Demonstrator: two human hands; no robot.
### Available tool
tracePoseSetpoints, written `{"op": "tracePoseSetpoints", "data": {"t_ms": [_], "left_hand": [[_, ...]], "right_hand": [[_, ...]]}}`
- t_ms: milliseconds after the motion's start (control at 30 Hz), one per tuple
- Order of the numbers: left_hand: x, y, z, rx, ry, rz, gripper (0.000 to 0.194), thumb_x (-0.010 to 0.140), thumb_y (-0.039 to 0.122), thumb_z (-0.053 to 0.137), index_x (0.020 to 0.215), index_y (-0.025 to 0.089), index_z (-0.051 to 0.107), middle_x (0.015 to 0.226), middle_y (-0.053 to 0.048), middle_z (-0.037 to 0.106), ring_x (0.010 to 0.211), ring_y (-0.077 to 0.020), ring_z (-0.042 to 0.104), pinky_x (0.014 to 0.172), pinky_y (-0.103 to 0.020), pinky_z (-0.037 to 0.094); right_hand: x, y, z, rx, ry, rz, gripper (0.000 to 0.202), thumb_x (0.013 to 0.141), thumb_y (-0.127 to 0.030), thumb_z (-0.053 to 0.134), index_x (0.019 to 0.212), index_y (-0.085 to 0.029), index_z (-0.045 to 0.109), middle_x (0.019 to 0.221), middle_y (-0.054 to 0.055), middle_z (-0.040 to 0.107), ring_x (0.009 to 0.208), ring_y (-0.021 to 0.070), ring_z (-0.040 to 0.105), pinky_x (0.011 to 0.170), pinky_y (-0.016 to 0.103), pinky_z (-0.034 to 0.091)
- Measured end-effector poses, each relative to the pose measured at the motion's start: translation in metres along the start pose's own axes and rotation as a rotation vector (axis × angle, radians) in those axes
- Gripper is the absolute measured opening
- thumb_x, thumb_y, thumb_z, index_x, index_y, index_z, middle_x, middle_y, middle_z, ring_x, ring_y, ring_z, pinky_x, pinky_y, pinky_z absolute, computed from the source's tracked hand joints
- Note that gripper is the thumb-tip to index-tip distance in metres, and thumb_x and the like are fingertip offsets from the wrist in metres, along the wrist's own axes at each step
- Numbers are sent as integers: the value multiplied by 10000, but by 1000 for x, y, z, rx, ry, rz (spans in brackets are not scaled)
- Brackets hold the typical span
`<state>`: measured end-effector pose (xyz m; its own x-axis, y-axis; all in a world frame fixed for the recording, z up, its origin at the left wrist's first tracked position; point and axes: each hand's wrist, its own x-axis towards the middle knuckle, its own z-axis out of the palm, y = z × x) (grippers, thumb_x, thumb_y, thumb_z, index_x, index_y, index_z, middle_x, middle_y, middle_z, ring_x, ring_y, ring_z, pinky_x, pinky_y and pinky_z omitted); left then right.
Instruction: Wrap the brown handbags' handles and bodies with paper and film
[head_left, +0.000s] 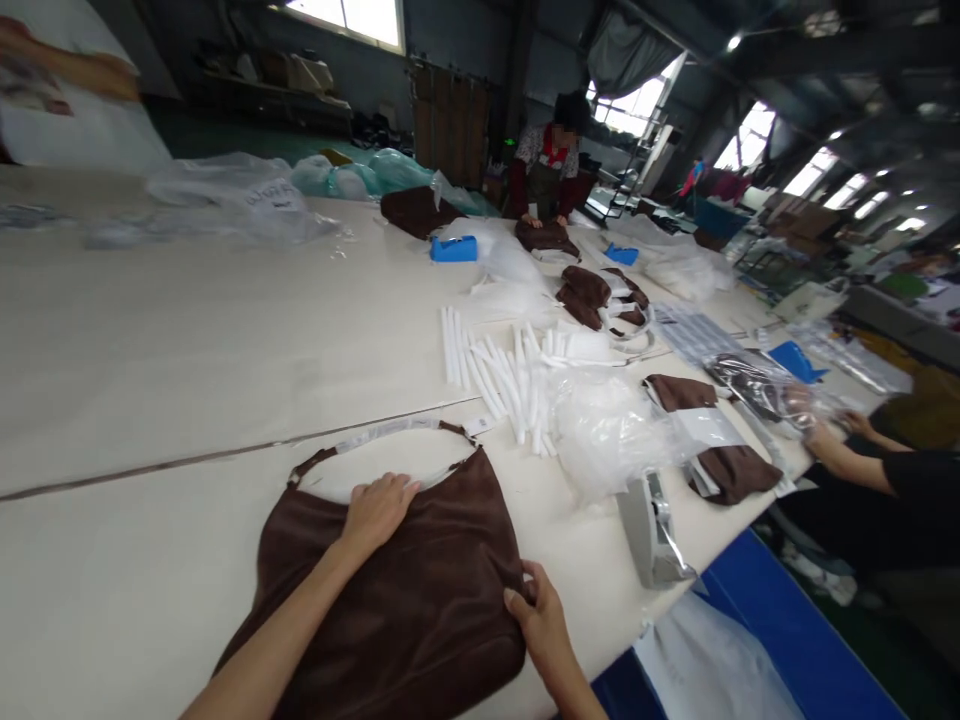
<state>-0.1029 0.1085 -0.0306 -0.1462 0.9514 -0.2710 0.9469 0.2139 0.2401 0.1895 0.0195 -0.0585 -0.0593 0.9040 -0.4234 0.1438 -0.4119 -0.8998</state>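
A brown handbag (420,590) lies flat on the table before me, its strap (390,432) arched away from me and partly wrapped in clear film. At the bag's top edge is my left hand (377,517), fingers curled over the rim beside the opening; the fingertips are partly hidden. My right hand (546,618) pinches the bag's right side between thumb and fingers. A white tag (480,425) sits by the strap's right end.
Beyond the bag lie white rolled sticks (510,380) and clear plastic bags (607,430). A grey tape dispenser (654,530) stands near the table's right edge. Another wrapped brown bag (724,455) lies farther right. Co-workers' hands (832,450) handle a plastic-covered item at right; another person (544,170) stands opposite.
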Motion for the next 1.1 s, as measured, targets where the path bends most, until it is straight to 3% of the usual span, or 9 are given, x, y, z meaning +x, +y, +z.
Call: {"op": "tracePoseSetpoints", "data": {"t_ms": [133, 233, 333, 467, 633, 767, 933, 1000, 1100], "left_hand": [[-31, 3, 26, 57, 5, 125, 405, 1001, 371, 293, 1092, 186, 642, 1034, -104, 714, 994, -278, 646, 918, -437, 415], [-30, 7, 24, -5, 2, 138, 392, 1005, 344, 297, 1096, 198, 649, 1085, -95, 703, 1036, -258, 633, 906, -393, 437], [1, 13, 7, -33, 74, 134, 376, 988, 289, 336, 1178, 171, 639, 1169, -115, 679, 1104, -259, 603, 956, -375, 442], [58, 25, -15, 17, 162, 142, 429, 946, 182, 373, 1331, 167, 561, 1368, -139, 584, 1262, -281, 508, 1072, -428, 375], [97, 30, -18, 83, 129, 121, 388, 902, 129, 431, 1231, 203, 623, 1253, -145, 638, 1191, -307, 550, 1008, -508, 382], [83, 14, -13, 82, 166, 162, 280, 945, 226, 430, 1084, 198, 671, 1062, -126, 662, 1066, -279, 584, 960, -453, 386], [50, -3, -7, -46, 452, 204, 320, 968, 258, 389, 1135, 202, 656, 1000, -111, 641, 1011, -260, 575, 927, -404, 387], [41, -3, -9, -76, 472, 195, 348, 972, 263, 368, 1148, 192, 660, 1017, -119, 636, 1019, -267, 568, 938, -411, 384], [35, -2, -21, -107, 497, 190, 376, 975, 265, 348, 1157, 189, 669, 1053, -127, 627, 1041, -272, 557, 961, -423, 380]], "right_hand": [[-15, 18, -24, -83, 41, 16, 381, 743, -476, 691, 1002, -196, 696, 792, 53, 704, 756, 246, 650, 717, 367, 527], [6, -11, -30, -250, 139, -70, 426, 774, -526, 654, 1026, -185, 689, 937, 95, 712, 822, 251, 656, 760, 372, 535], [55, -63, -9, -439, 147, -294, 418, 863, -506, 559, 1112, -185, 653, 1072, 118, 672, 899, 241, 649, 797, 363, 530], [123, -116, 49, -738, 177, -467, 330, 888, -394, 554, 1133, -186, 632, 1115, 132, 629, 1013, 265, 609, 863, 387, 496], [185, -122, 85, -589, 193, -278, 113, 747, -278, 680, 812, -190, 657, 963, 101, 661, 948, 258, 592, 804, 350, 467], [205, -110, 61, -420, 211, -160, 148, 789, -243, 544, 652, -202, 582, 702, 23, 637, 748, 181, 589, 724, 288, 459], [205, -110, 44, -248, 255, -62, 365, 915, -435, 355, 858, -181, 610, 828, 64, 689, 702, 173, 623, 617, 274, 465], [205, -118, 54, -189, 161, 10, 476, 925, -561, 350, 891, -175, 627, 839, 75, 702, 693, 178, 627, 614, 279, 461], [209, -133, 72, -119, -239, 168, 621, 888, -713, 381, 905, -165, 672, 784, 75, 711, 727, 204, 641, 649, 292, 457]]}}
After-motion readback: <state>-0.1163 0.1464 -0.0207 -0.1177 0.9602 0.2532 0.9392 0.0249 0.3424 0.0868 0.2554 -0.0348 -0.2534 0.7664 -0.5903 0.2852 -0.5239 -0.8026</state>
